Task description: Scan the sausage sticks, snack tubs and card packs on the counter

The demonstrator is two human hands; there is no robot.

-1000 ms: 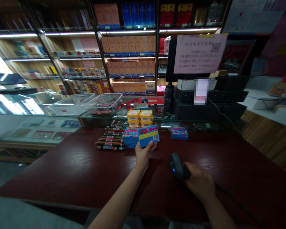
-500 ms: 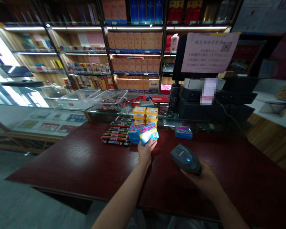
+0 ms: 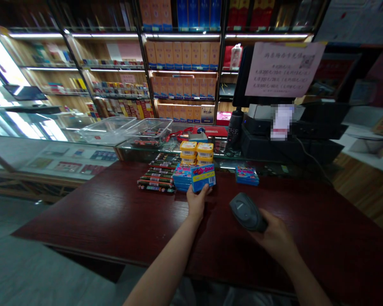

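Observation:
My left hand (image 3: 198,200) is closed on a small blue box (image 3: 203,177) with pink lettering, a yellow band and a barcode facing me. Right behind it is a stack of similar blue boxes (image 3: 181,180). Yellow-lidded tubs (image 3: 189,148) stand in stacks just beyond. My right hand (image 3: 276,233) grips a dark barcode scanner (image 3: 246,211) by its handle, and its head points toward the far side of the table. Another short stack of blue boxes (image 3: 247,176) lies beyond the scanner.
Several dark wrapped sticks (image 3: 156,182) lie in a row left of the boxes on the brown table (image 3: 108,225). Clear plastic trays (image 3: 107,129) rest on the glass counter behind. A black bottle (image 3: 234,129) stands beside the monitor (image 3: 242,85), which bears a paper sign.
The box in my left hand has tilted more upright, and its glare is gone, so the yellow band and barcode show plainly. The scanner's blue light no longer shows.

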